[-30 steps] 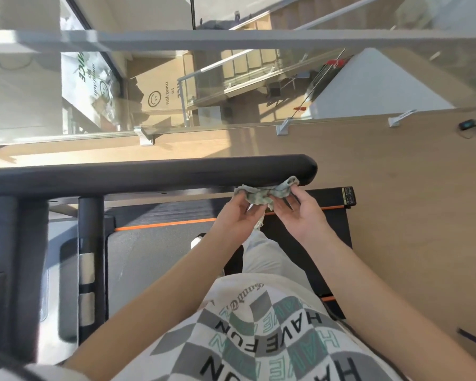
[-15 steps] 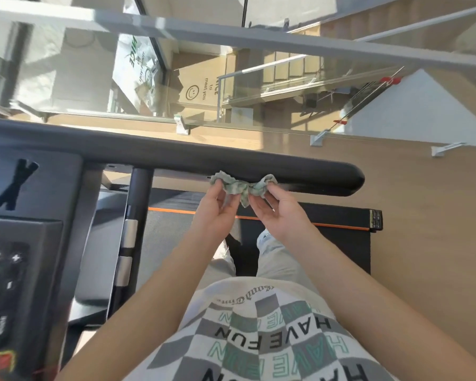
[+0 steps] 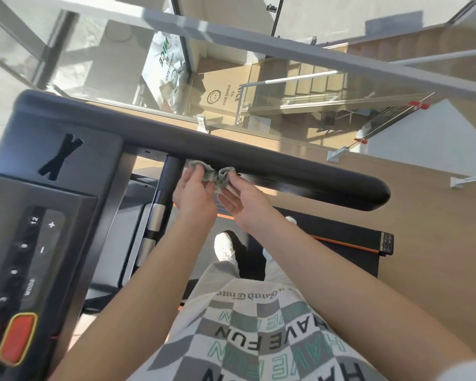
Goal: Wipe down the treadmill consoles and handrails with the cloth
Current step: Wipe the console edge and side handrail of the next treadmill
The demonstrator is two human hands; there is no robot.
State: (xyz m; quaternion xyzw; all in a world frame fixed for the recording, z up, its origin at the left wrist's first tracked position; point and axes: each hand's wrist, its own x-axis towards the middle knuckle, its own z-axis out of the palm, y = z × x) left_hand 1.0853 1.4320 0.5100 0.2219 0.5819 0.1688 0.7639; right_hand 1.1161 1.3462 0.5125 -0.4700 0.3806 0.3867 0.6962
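Under the long black handrail, a crumpled green cloth sits right against the bar. On one side the left hand grips the cloth's left end, with its fingers curled round it. On the other side the right hand pinches the right end, with bent fingers clamped on the cloth. Both hands are close together, just beside the black post under the rail. Off to the left is the treadmill console, with small buttons and a big red button. White shoes stand on the dark belt below.
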